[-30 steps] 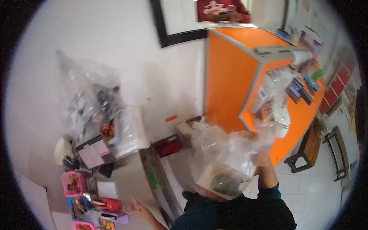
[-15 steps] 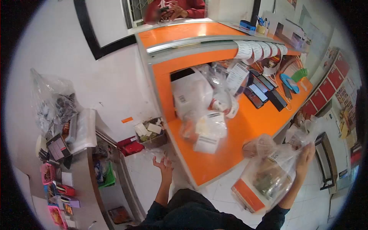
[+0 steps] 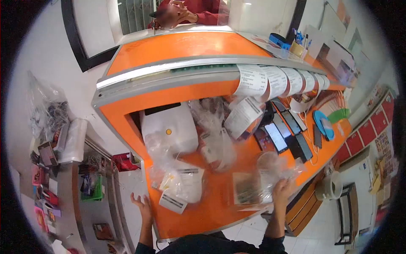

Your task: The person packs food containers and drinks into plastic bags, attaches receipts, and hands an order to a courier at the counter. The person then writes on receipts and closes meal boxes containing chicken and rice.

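My right hand (image 3: 281,194) is closed on a clear plastic bag (image 3: 247,188) at the front of the orange counter (image 3: 220,220). The bag is blurred by motion; a dark greenish, box-like content shows through it. Whether the bag rests on the counter or hangs just above it, I cannot tell. At the counter's left front corner, my left hand (image 3: 142,207) is empty with its fingers spread. Near it on the counter lie a clear plastic bag with white paper slips (image 3: 182,182). Another filled plastic bag (image 3: 216,148) with a receipt (image 3: 245,114) stands farther back.
A white printer (image 3: 169,131) sits under the counter's ledge, with several phones (image 3: 277,136) to the right. Receipts (image 3: 253,80) hang from the ledge. A person in a red sleeve (image 3: 207,16) is across the counter. A wooden bench (image 3: 304,211) stands right, a grey shelf (image 3: 63,186) left.
My right hand has brought the plastic bag from right of the counter leftward to the counter's front. The view has swung right and closer to the counter. My left hand stays empty.
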A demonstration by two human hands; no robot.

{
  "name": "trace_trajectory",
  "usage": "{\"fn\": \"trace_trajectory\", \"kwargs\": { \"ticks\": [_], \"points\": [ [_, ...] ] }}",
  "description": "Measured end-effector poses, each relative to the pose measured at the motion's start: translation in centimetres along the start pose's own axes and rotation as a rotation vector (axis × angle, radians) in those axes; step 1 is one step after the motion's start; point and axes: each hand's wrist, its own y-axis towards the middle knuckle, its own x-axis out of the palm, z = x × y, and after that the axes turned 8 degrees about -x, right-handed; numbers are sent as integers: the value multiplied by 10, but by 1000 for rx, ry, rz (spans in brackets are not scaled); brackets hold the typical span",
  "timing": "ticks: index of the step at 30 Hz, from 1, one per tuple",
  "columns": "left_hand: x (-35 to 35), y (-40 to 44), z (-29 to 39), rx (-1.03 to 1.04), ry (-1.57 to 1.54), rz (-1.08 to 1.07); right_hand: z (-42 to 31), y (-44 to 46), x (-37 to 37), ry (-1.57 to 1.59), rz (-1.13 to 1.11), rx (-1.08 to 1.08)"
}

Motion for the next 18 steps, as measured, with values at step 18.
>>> {"fn": "trace_trajectory", "kwargs": {
  "ticks": [18],
  "points": [
    [-5,-9,-15,199,445,618,23,83,12,755,-1273,-636]
  ]
}}
